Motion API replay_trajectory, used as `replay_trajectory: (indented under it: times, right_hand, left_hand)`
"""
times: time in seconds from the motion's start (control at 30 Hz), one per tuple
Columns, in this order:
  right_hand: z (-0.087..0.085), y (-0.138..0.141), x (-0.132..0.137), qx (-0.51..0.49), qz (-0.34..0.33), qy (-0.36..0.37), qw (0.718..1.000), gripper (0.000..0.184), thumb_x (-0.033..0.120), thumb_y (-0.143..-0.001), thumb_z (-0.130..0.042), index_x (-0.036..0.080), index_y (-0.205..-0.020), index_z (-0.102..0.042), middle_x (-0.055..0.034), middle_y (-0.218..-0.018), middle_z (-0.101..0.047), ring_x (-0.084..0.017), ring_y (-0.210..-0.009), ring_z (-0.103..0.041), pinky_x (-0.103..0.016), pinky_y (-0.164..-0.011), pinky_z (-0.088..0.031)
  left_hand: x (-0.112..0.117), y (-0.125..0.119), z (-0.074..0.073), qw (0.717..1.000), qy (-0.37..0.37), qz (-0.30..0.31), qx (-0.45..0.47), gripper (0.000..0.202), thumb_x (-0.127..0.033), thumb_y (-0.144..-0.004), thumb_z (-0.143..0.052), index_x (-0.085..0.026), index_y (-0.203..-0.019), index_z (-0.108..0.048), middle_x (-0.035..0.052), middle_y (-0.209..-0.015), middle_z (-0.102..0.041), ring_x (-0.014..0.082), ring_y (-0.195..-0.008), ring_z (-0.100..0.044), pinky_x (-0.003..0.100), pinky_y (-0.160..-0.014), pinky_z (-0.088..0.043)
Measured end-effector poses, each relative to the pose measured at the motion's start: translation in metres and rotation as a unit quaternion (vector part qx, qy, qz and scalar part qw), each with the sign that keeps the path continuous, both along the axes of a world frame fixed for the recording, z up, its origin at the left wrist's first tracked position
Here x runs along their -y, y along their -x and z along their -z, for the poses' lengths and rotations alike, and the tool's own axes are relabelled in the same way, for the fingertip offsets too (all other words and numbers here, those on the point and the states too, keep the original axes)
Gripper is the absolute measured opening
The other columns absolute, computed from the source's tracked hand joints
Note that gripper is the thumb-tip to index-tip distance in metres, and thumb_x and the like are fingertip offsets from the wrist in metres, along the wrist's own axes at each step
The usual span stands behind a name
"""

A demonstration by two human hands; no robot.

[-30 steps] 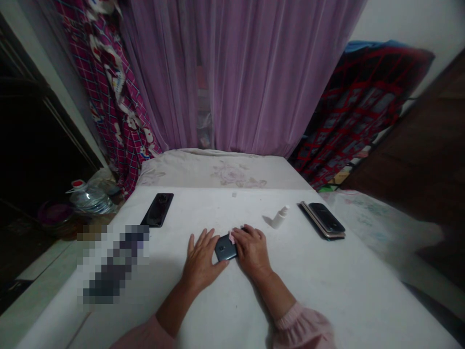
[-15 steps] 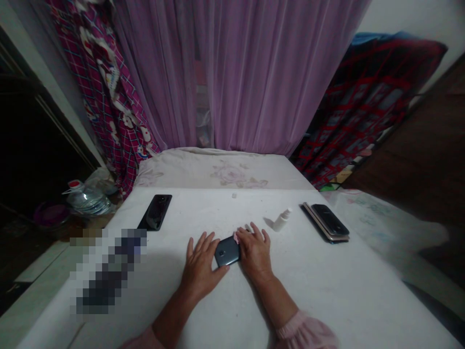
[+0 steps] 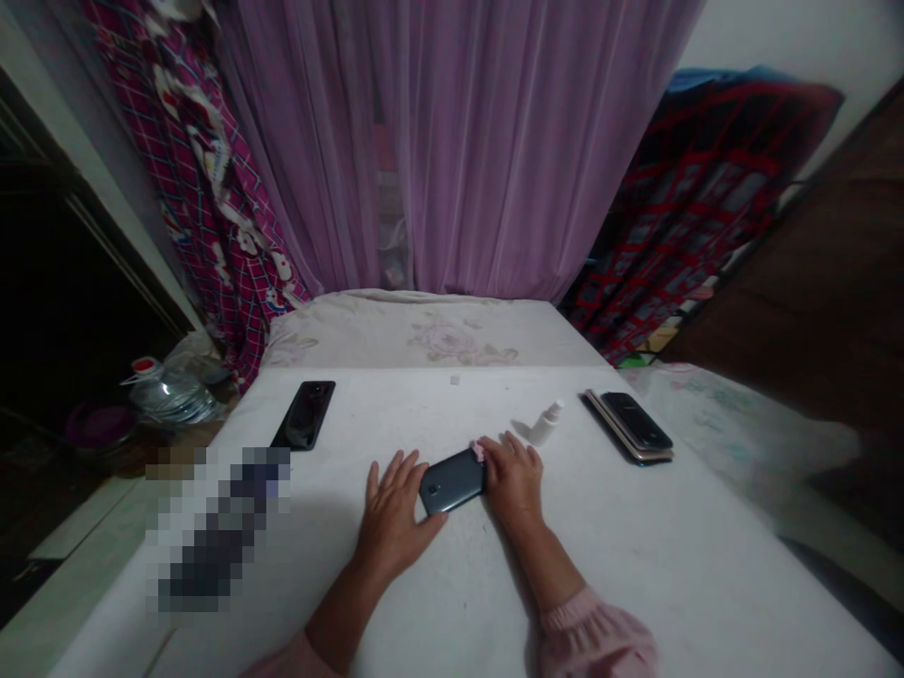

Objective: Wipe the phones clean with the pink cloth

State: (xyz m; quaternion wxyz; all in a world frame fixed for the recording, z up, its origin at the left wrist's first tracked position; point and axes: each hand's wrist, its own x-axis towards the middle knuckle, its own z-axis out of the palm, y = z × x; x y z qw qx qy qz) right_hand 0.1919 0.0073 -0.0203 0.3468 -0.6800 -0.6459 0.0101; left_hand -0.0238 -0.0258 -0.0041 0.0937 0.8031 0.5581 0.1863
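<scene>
1 dark blue-grey phone (image 3: 458, 481) lies camera side up, slanted, between the left hand (image 3: 393, 513) and the right hand (image 3: 515, 478); 1 small crumpled pink cloth (image 3: 478, 451) sits at the right hand's fingertips.

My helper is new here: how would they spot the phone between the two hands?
On the white surface, look between the left hand and right hand. The phone there is dark grey-blue, back up. Unlike the black phone farther left and the phone stack on the right, it has fingers touching it.
</scene>
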Motion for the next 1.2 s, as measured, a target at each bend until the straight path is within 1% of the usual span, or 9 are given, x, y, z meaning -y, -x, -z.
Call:
replay_trajectory:
  times: [0.07,0.13,0.27,0.43,0.57,0.73,0.83,1.0,1.2]
  right_hand:
    - [0.003,-0.007,0.0,-0.051,0.02,-0.023,0.998,0.03,0.024,-0.092,-0.047,0.022,-0.105,-0.074,-0.0081,-0.106,-0.074,-0.028,-0.112,-0.061,-0.046,-0.099,-0.039]
    - [0.004,-0.012,0.002,-0.081,0.026,-0.043,0.995,0.032,0.028,-0.093,-0.045,0.02,-0.103,-0.074,-0.0091,-0.104,-0.074,-0.026,-0.108,-0.063,-0.041,-0.094,-0.044]
    - [0.004,-0.009,0.006,-0.033,0.001,-0.046,0.998,0.03,0.024,-0.092,-0.048,0.025,-0.108,-0.073,-0.0065,-0.107,-0.074,-0.028,-0.112,-0.06,-0.044,-0.096,-0.041]
    - [0.002,-0.004,0.009,0.048,-0.053,-0.02,0.997,0.029,0.017,-0.09,-0.054,0.027,-0.11,-0.073,-0.0058,-0.122,-0.069,-0.029,-0.118,-0.053,-0.044,-0.095,-0.04]
    - [-0.008,-0.003,0.014,0.084,-0.057,-0.01,0.995,0.031,0.017,-0.09,-0.055,0.027,-0.114,-0.071,-0.0078,-0.125,-0.066,-0.028,-0.115,-0.052,-0.041,-0.09,-0.042]
    - [-0.022,-0.001,0.024,0.096,-0.079,-0.003,0.992,0.029,0.017,-0.091,-0.053,0.023,-0.113,-0.07,-0.01,-0.109,-0.068,-0.024,-0.098,-0.057,-0.036,-0.082,-0.044]
    - [-0.019,-0.007,0.033,0.077,-0.108,-0.006,0.991,0.029,0.012,-0.089,-0.053,0.023,-0.107,-0.073,-0.0082,-0.099,-0.07,-0.022,-0.09,-0.058,-0.033,-0.079,-0.044]
    - [-0.009,-0.02,0.039,-0.019,-0.154,-0.012,0.988,0.029,0.011,-0.087,-0.053,0.024,-0.102,-0.075,-0.007,-0.095,-0.07,-0.02,-0.088,-0.061,-0.031,-0.078,-0.048]
    - [-0.009,-0.017,0.004,-0.108,-0.16,0.039,0.98,0.031,0.007,-0.082,-0.057,0.025,-0.096,-0.077,-0.0058,-0.091,-0.07,-0.018,-0.086,-0.064,-0.029,-0.077,-0.051]
  left_hand:
    - [0.0,0.001,0.002,1.0,-0.006,0.0,-0.003,0.057,-0.037,-0.08,-0.065,-0.02,-0.133,-0.052,0.0096,-0.147,-0.048,0.0314,-0.14,-0.036,0.059,-0.118,-0.015]
    - [0.0,0.001,0.005,1.0,-0.011,0.002,-0.009,0.058,-0.038,-0.081,-0.064,-0.019,-0.135,-0.051,0.0103,-0.147,-0.048,0.0315,-0.14,-0.036,0.058,-0.118,-0.014]
    - [0.0,0.002,0.01,0.999,-0.027,0.008,-0.019,0.067,-0.044,-0.083,-0.062,-0.018,-0.142,-0.044,0.0118,-0.148,-0.046,0.0326,-0.141,-0.035,0.059,-0.117,-0.013]
    - [0.0,-0.004,0.009,0.998,-0.051,0.014,-0.029,0.071,-0.056,-0.085,-0.06,-0.018,-0.143,-0.042,0.0139,-0.149,-0.045,0.036,-0.14,-0.035,0.066,-0.114,-0.013]
    - [-0.002,-0.02,0.005,0.995,-0.081,0.04,-0.033,0.066,-0.049,-0.091,-0.055,-0.015,-0.145,-0.038,0.0156,-0.147,-0.046,0.035,-0.139,-0.037,0.065,-0.114,-0.018]
    - [-0.008,-0.034,0.007,0.993,-0.093,0.073,-0.021,0.052,-0.035,-0.094,-0.048,-0.012,-0.141,-0.043,0.0154,-0.144,-0.051,0.0301,-0.136,-0.044,0.053,-0.114,-0.032]
    - [-0.009,-0.033,0.011,0.992,-0.096,0.077,-0.007,0.052,-0.033,-0.094,-0.047,-0.012,-0.141,-0.041,0.0156,-0.143,-0.051,0.0289,-0.134,-0.045,0.052,-0.113,-0.033]
    - [-0.011,-0.029,0.013,0.992,-0.092,0.091,-0.002,0.053,-0.034,-0.094,-0.046,-0.014,-0.143,-0.039,0.0146,-0.143,-0.051,0.0282,-0.135,-0.045,0.052,-0.114,-0.031]
    - [-0.013,-0.028,0.012,0.992,-0.072,0.107,0.005,0.053,-0.033,-0.094,-0.045,-0.014,-0.143,-0.038,0.0154,-0.144,-0.051,0.028,-0.135,-0.045,0.052,-0.114,-0.031]
